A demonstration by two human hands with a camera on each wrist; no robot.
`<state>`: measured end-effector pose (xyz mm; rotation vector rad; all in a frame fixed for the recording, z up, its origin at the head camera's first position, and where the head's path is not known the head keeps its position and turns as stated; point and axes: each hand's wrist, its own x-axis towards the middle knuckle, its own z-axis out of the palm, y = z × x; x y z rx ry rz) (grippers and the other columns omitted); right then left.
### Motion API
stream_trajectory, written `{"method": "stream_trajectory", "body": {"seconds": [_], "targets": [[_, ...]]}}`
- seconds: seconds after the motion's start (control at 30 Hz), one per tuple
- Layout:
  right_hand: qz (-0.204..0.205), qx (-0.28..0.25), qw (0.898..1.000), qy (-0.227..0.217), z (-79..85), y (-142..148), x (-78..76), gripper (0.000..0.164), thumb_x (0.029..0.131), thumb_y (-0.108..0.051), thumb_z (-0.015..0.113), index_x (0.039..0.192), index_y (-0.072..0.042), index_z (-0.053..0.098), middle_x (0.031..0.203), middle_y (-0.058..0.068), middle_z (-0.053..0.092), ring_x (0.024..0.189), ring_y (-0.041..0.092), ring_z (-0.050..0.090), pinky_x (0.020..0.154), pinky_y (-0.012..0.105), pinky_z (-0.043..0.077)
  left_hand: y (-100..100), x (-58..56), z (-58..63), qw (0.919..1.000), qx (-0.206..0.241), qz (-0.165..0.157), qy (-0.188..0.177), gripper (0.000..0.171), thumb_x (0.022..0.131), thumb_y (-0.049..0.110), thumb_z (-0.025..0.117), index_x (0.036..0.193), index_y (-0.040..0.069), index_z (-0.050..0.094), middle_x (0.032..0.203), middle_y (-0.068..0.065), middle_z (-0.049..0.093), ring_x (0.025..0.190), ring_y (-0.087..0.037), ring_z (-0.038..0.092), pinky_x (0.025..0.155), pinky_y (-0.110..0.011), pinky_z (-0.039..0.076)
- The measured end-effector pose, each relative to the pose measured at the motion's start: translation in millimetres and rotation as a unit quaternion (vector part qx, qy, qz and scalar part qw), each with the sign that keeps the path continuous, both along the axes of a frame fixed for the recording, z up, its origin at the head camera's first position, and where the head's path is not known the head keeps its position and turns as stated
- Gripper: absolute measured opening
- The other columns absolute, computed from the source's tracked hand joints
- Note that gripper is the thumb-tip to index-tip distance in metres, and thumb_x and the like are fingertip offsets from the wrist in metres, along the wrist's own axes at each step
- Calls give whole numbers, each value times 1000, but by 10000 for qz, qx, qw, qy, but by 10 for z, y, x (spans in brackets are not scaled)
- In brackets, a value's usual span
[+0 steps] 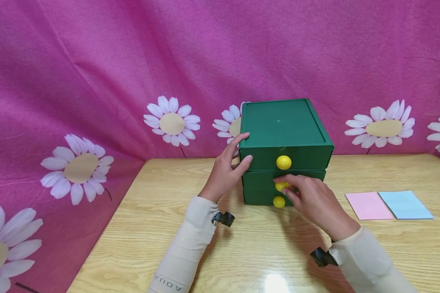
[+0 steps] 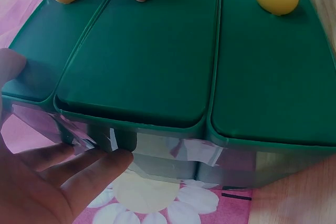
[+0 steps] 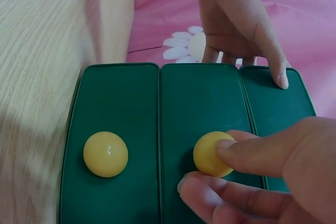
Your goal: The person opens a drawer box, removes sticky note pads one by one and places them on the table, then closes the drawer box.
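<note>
Green drawers point(image 2: 136, 56), yellow knobs point(image 1: 284, 162): three each

Wood-grain table point(image 1: 256, 252) carries a green drawer unit point(image 1: 278, 122). Right of it lie a pink pad point(image 1: 369, 205) and, just beside, a blue pad point(image 1: 405, 204).

the lettering "aqua" point(image 1: 168, 283) stands upside down on the left sleeve point(image 1: 188, 246)

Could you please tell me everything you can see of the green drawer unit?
The green drawer unit looks plastic, with a flat top, a see-through-looking side and three stacked drawers, each with a round yellow knob. It stands upright on the wood-grain table, all fronts looking closed or nearly so. The left hand touches its left edge and top front; the right hand pinches the middle knob.
</note>
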<state>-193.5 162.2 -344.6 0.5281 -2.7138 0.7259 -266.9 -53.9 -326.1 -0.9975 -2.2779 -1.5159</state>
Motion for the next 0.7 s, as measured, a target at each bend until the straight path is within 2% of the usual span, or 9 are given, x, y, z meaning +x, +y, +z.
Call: {"method": "stream_trajectory", "body": {"seconds": [0.2,0.47,0.7], "targets": [[-12,-10,10000,1,-11,4,-4,26,83,-15,64,108,-21,65,88,-3,65,67,9,55,55,27,43,5,89,86,10000,-54,23,35,53,91,19,52,139,25,29,137,1,37,116,-26,48,79,-34,50],[-20,-1,10000,6,-19,7,-8,26,83,-16,64,109,-21,65,90,-2,66,68,9,55,55,26,43,5,105,98,10000,-56,32,60,53,91,18,52,139,23,30,138,1,36,116,-29,48,80,-36,50],[7,53,9997,222,-37,11,-18,26,83,-17,64,109,-21,65,88,-3,66,65,7,54,53,26,42,1,112,102,9999,-61,52,64,53,91,18,52,139,24,30,138,1,36,116,-29,47,81,-36,50]]}}
